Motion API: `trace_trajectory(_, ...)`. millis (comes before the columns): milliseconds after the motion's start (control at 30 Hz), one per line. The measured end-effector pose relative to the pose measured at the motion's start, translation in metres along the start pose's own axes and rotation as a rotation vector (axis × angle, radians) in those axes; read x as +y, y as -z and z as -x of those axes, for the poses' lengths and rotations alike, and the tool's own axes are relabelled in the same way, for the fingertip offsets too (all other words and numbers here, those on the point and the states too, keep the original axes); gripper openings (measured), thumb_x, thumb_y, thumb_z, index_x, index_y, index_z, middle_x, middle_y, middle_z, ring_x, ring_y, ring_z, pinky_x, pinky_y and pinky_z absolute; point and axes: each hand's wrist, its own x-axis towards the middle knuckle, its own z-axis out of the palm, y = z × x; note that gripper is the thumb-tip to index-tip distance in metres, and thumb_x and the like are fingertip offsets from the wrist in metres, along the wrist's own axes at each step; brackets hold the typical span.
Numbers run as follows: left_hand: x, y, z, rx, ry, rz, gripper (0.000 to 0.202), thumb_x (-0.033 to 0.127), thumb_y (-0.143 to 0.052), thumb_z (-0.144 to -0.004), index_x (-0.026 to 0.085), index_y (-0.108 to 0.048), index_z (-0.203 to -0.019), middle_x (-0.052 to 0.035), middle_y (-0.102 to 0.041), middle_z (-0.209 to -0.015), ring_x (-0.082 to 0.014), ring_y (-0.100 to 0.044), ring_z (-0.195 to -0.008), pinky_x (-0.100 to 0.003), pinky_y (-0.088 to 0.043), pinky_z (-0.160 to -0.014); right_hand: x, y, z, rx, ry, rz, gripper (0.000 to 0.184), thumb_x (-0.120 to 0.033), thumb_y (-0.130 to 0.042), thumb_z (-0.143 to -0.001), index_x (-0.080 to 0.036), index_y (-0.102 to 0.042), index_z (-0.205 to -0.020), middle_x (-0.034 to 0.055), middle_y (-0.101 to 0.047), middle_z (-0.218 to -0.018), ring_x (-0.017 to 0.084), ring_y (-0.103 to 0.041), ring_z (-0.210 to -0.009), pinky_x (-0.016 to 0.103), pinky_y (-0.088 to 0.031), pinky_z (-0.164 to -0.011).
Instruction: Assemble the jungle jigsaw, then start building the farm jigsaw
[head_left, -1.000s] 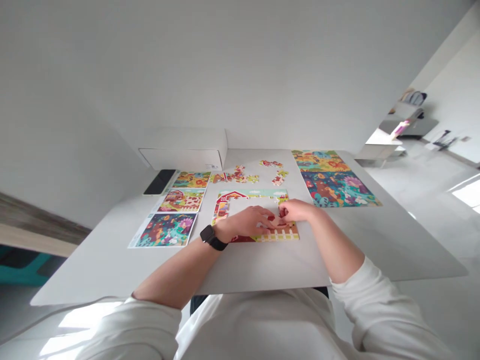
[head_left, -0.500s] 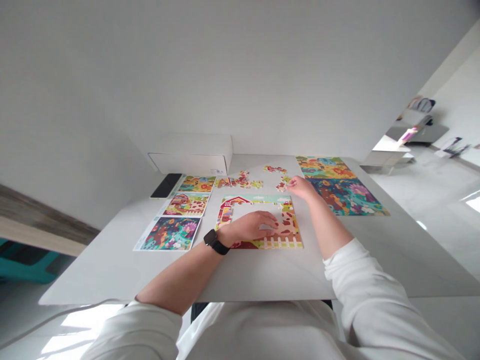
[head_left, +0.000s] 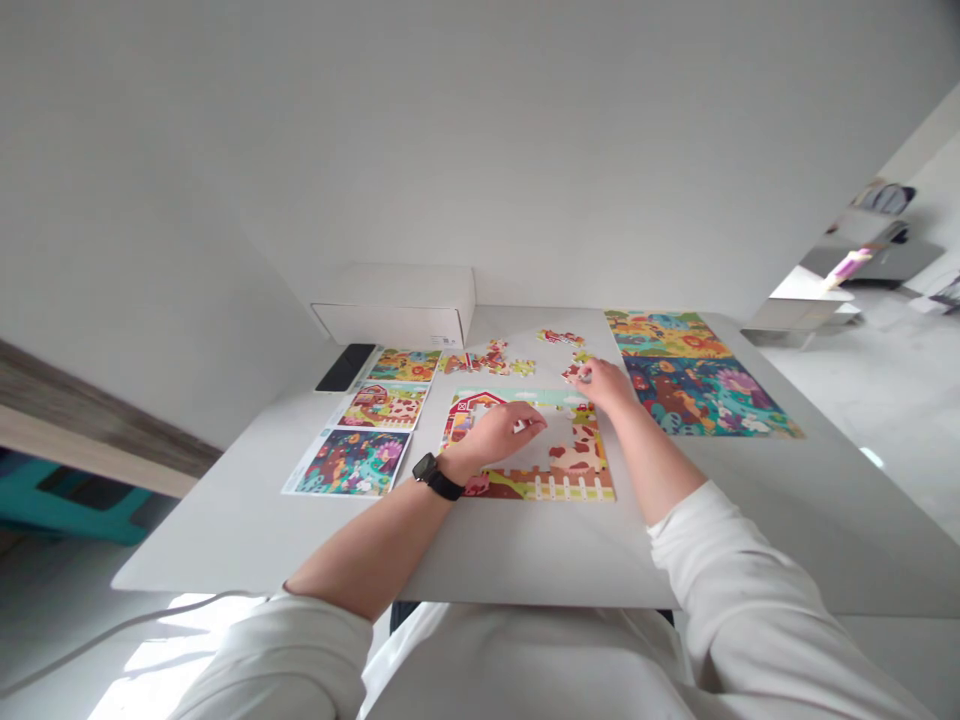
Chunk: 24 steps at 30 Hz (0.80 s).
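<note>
The partly assembled farm puzzle (head_left: 576, 488) lies in front of me, its frame filled round a pale opening, with a barn at left and a spotted cow at right. Above that opening hovers my left hand (head_left: 504, 434), its fingers curled towards the thumb; anything between the fingertips is hidden. Just beyond the puzzle's top right corner, my right hand (head_left: 609, 386) pinches a brown-and-white puzzle piece (head_left: 572, 373). More loose puzzle pieces (head_left: 495, 358) lie behind the puzzle, and another small group of pieces (head_left: 561, 337) is farther back.
Picture sheets (head_left: 352, 463) lie at left, beside a black phone (head_left: 346, 368). A white box (head_left: 390, 310) stands against the wall. Two colourful puzzles, one with jungle animals (head_left: 667, 335) and one dark (head_left: 701, 395), lie at right.
My left hand has lifted from the puzzle, and its outstretched fingers have curled in. My right hand stays by the loose piece at the back. The view has shifted slightly.
</note>
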Motion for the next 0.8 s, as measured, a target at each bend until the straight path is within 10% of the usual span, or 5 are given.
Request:
trace_trajectory(400,-0.026,-0.009,-0.008,0.232,0.362,0.608,0.053,0.046,-0.082,-0.090,0.021,-0.058,-0.130,-0.0064,-0.075,-0.103,-0.0181,-0.075,-0.087,-0.029,-0.059,-0.071,-0.044,0.006,0.045,0.191,0.303,-0.402,0.031,-0.037,-0.077,-0.088,-0.026,-0.062,-0.113,0.0075,-0.075,-0.113,0.023,-0.070,-0.087,0.036,-0.055,-0.081)
trace_trajectory(800,-0.014,-0.009,-0.012,0.311,0.404,0.823,0.038,0.031,-0.089,-0.083,0.019,-0.059,-0.104,-0.0001,-0.073,-0.086,-0.0142,-0.074,-0.075,-0.029,-0.063,-0.070,-0.062,0.005,0.085,0.181,0.350,-0.589,0.045,-0.036,-0.077,-0.088,-0.027,-0.061,-0.129,0.0090,-0.073,-0.121,0.023,-0.070,-0.090,0.038,-0.060,-0.082)
